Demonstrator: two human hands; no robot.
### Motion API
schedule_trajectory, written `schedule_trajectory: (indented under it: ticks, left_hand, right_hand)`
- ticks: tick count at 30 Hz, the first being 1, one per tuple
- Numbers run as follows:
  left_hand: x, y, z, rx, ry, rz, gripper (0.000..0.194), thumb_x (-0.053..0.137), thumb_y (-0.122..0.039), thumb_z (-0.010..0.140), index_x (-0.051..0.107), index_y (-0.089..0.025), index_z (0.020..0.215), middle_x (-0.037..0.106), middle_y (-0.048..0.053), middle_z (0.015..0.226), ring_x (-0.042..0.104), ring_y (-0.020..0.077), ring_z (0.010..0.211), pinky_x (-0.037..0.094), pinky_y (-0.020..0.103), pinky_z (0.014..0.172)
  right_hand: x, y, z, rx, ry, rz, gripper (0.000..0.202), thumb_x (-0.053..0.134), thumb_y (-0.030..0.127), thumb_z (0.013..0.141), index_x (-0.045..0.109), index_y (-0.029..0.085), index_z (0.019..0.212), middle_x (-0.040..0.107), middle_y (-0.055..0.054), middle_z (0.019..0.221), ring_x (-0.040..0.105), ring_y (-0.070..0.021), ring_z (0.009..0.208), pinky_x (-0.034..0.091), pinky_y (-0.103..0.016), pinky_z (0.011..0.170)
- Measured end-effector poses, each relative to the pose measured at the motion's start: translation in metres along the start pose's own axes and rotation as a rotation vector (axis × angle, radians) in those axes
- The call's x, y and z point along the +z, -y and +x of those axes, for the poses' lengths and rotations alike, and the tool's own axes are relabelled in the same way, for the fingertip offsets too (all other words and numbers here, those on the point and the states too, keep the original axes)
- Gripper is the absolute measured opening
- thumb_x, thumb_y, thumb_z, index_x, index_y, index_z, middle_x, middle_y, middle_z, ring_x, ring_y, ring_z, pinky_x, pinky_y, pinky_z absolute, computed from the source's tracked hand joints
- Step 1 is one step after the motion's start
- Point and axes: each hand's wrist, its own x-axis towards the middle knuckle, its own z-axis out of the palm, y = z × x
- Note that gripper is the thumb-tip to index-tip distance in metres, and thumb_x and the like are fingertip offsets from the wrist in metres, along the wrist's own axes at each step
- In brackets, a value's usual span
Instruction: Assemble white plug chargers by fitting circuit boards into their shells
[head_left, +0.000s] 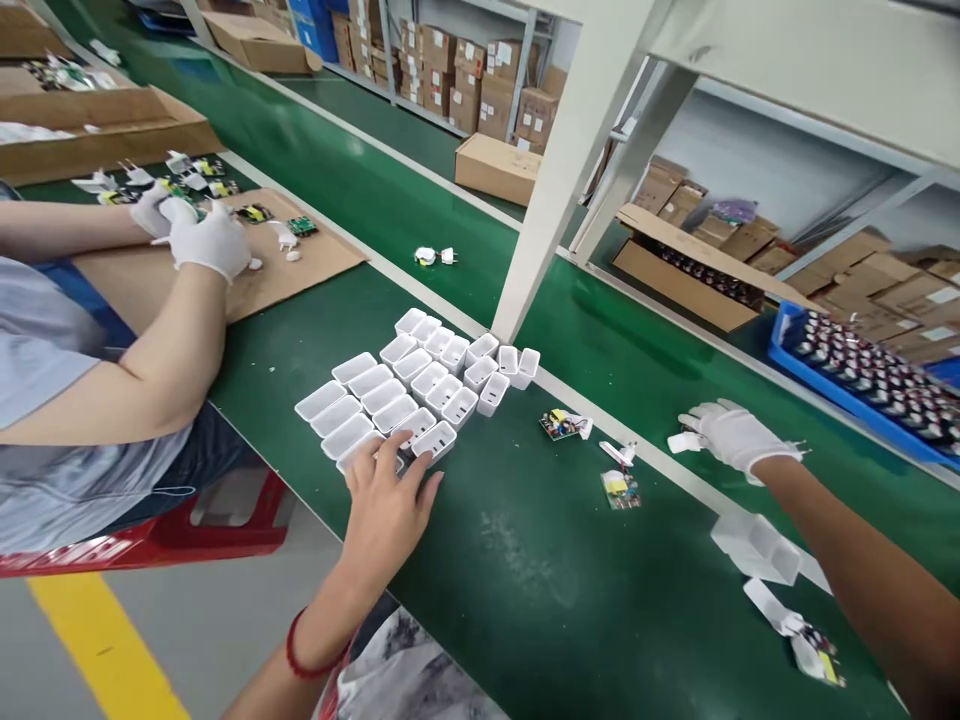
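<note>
My left hand, bare and with a red bracelet at the wrist, rests its spread fingertips on the near edge of a group of white open plastic cases. Far to the right, my right hand wears a white glove and lies over the green belt, its fingers around a small white piece. Between the hands are a circuit board with a white plug part and another board wired to a white piece. Near my right forearm sit clear-white cases and a white case with a board.
At the left, a person's gloved hands work over a cardboard sheet with boards and plugs. A white post rises beyond the cases. A blue tray of parts stands at the right, cardboard boxes behind.
</note>
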Motion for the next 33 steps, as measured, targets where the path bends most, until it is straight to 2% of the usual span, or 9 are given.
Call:
schedule_trajectory:
  ticks: [3,6,10,13,16,20,23,27,33]
  left_hand:
    - [-0.002,-0.006,0.007,-0.014,0.020,-0.021,0.022,0.052,-0.021,0.093,0.073,-0.016,0.088,0.056,0.022,0.128,0.046,0.0454,0.118,0.047,0.061,0.081]
    - [-0.004,-0.017,0.010,0.036,0.026,-0.109,0.022,0.052,-0.018,0.092,0.068,-0.014,0.078,0.056,0.022,0.126,0.046,0.0449,0.121,0.047,0.061,0.087]
    - [0.005,-0.047,-0.001,0.183,0.071,-0.306,0.015,0.052,-0.014,0.091,0.060,-0.015,0.078,0.056,0.020,0.124,0.046,0.0395,0.127,0.047,0.056,0.099]
    - [0.013,-0.072,-0.018,0.190,0.224,-0.453,0.007,0.055,-0.020,0.092,0.056,-0.016,0.086,0.052,0.022,0.133,0.054,0.0385,0.124,0.055,0.051,0.089]
    - [0.016,-0.084,-0.029,0.138,0.466,-0.648,0.030,0.065,-0.034,0.086,0.052,-0.018,0.107,0.042,0.022,0.146,0.059,0.0367,0.120,0.059,0.048,0.081]
    - [0.022,-0.083,-0.025,0.024,0.659,-0.807,0.071,0.067,-0.034,0.084,0.029,-0.023,0.144,0.050,0.017,0.140,0.063,0.0286,0.111,0.058,0.043,0.082]
    - [0.030,-0.086,-0.016,0.055,0.678,-0.815,0.060,0.066,-0.028,0.084,0.041,-0.023,0.139,0.060,0.013,0.128,0.060,0.0295,0.113,0.056,0.045,0.088]
    - [0.024,-0.099,-0.010,0.127,0.647,-0.982,0.046,0.067,-0.024,0.082,0.051,-0.023,0.126,0.059,0.010,0.128,0.060,0.0263,0.114,0.054,0.043,0.097]
    - [0.000,-0.110,-0.010,0.106,0.655,-1.180,0.051,0.064,-0.020,0.082,0.051,-0.028,0.131,0.051,0.008,0.133,0.059,0.0246,0.118,0.056,0.038,0.098]
  right_hand:
    - [-0.017,0.004,-0.014,-0.020,0.125,0.022,0.023,0.078,0.006,0.069,0.061,0.017,0.059,0.057,0.002,0.063,0.047,-0.0104,0.056,0.040,-0.028,0.065]
    - [-0.030,0.013,-0.025,0.024,0.094,0.077,0.027,0.082,0.002,0.056,0.060,0.019,0.056,0.053,0.001,0.063,0.041,-0.0110,0.056,0.032,-0.032,0.062]
    - [-0.040,0.038,-0.043,0.098,0.001,0.280,0.023,0.080,0.030,0.066,0.062,0.019,0.074,0.061,-0.006,0.081,0.053,-0.0159,0.069,0.037,-0.034,0.067]
    - [-0.040,0.073,-0.073,0.099,-0.035,0.542,0.047,0.059,0.063,0.077,0.058,0.020,0.098,0.062,-0.009,0.089,0.061,-0.0219,0.085,0.046,-0.037,0.074]
    - [-0.029,0.116,-0.117,0.096,-0.069,0.817,0.069,0.044,0.077,0.076,0.052,0.024,0.118,0.060,-0.008,0.092,0.063,-0.0264,0.094,0.051,-0.043,0.077]
    - [0.006,0.162,-0.173,0.130,0.040,1.226,0.064,0.056,0.077,0.072,0.057,0.033,0.118,0.062,-0.007,0.113,0.064,-0.0257,0.090,0.054,-0.043,0.074]
    - [0.029,0.180,-0.200,0.234,0.120,1.497,0.061,0.069,0.068,0.070,0.060,0.028,0.116,0.061,-0.009,0.119,0.065,-0.0266,0.092,0.056,-0.043,0.074]
    - [0.034,0.189,-0.217,0.270,0.136,1.495,0.062,0.078,0.059,0.068,0.060,0.023,0.115,0.068,-0.012,0.105,0.068,-0.0279,0.089,0.056,-0.046,0.080]
    - [0.019,0.190,-0.225,-0.133,0.100,1.160,0.060,0.085,0.041,0.069,0.058,0.030,0.120,0.062,-0.008,0.118,0.062,-0.0274,0.110,0.051,-0.047,0.096]
